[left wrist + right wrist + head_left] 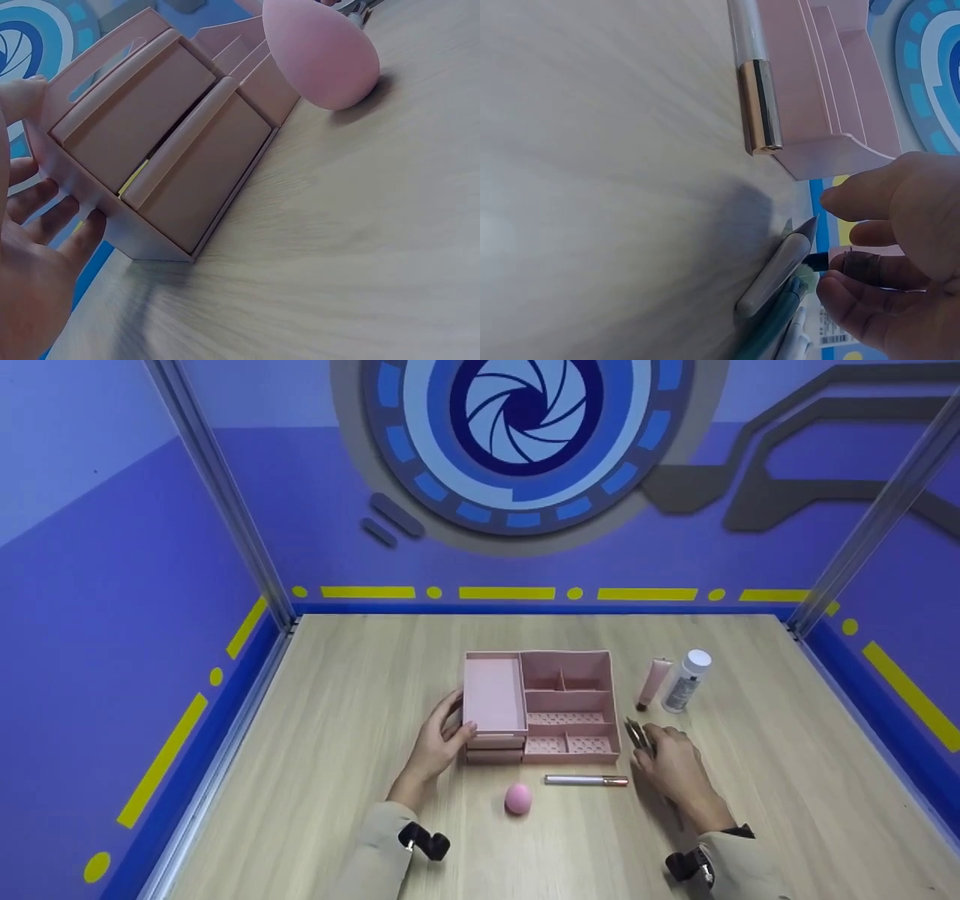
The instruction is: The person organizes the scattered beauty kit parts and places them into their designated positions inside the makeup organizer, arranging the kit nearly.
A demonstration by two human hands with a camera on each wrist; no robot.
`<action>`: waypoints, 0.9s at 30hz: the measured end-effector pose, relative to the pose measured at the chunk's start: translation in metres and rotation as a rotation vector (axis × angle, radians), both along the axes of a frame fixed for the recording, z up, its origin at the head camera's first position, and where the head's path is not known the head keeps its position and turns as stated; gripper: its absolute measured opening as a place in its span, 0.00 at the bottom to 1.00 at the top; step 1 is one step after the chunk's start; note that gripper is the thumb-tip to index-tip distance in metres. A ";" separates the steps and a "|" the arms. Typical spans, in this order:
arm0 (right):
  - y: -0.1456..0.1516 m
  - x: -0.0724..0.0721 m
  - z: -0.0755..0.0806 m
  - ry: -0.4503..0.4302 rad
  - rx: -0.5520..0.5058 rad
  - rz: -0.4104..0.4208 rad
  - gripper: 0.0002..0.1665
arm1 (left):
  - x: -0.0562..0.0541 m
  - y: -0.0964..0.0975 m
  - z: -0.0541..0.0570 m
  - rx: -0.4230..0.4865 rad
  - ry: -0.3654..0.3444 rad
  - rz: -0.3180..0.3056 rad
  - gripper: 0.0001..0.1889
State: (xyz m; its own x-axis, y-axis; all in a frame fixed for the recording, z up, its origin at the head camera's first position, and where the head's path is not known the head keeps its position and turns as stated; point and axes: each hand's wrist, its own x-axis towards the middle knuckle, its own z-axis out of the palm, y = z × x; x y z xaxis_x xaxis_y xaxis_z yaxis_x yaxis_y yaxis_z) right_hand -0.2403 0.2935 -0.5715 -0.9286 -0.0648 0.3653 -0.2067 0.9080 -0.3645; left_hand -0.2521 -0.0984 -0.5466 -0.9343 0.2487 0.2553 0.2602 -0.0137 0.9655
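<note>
head view: i look down on a pale wood-grain table (330, 675) closed in by blue-purple walls (292, 510), with yellow dashes (367, 592) low along them and a large blue disc (525, 465) on the far one; metal posts (217, 472) run up from the two back corners. the pink box (491, 694) sits mid-table, its longer run going left to right, drawer fronts facing the person, dividers on the right half. the left hand (433, 746) rests at its left side, thumb up by the top edge, other fingers loosely spread with tips against the side wall. the right hand (675, 765) is over the tools (639, 735) just right of the box; thumb and fingers stand apart, and i cannot tell whether a fingertip touches them. the tools' long axis runs front to back, tips pointing away and a little left; my right wrist view makes out a teal brush (776, 319) among them. before the box, the pen (585, 780) lies left to right, copper end right, with the pink sponge (518, 799) nearer the person. a tube (654, 684) and white bottle (684, 686) are beyond the tools.
</note>
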 end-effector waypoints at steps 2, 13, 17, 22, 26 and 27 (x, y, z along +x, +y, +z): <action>0.000 0.000 0.000 -0.007 -0.002 -0.003 0.22 | 0.000 0.000 0.000 -0.002 0.004 -0.001 0.35; -0.001 -0.002 -0.006 -0.003 0.004 -0.008 0.21 | -0.002 0.000 -0.003 -0.038 0.035 -0.019 0.35; -0.001 -0.002 -0.008 -0.031 0.003 -0.014 0.21 | -0.002 0.000 -0.004 -0.007 0.037 -0.026 0.35; -0.002 -0.002 -0.007 -0.047 0.003 -0.019 0.22 | -0.003 -0.001 -0.005 -0.010 0.059 -0.023 0.34; -0.003 -0.004 -0.007 -0.066 0.016 -0.029 0.23 | -0.003 -0.001 -0.006 -0.009 0.050 -0.025 0.35; -0.004 -0.004 -0.007 -0.068 0.019 -0.030 0.24 | -0.004 -0.001 -0.006 -0.006 0.046 -0.025 0.35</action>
State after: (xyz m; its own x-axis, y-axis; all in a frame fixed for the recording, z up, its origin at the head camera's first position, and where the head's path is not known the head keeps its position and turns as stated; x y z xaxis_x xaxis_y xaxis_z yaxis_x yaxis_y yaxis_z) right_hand -0.2441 0.2899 -0.5786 -0.9530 -0.0427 0.3000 -0.1543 0.9203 -0.3594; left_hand -0.2557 -0.0995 -0.5522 -0.9151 0.2732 0.2967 0.3043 -0.0150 0.9525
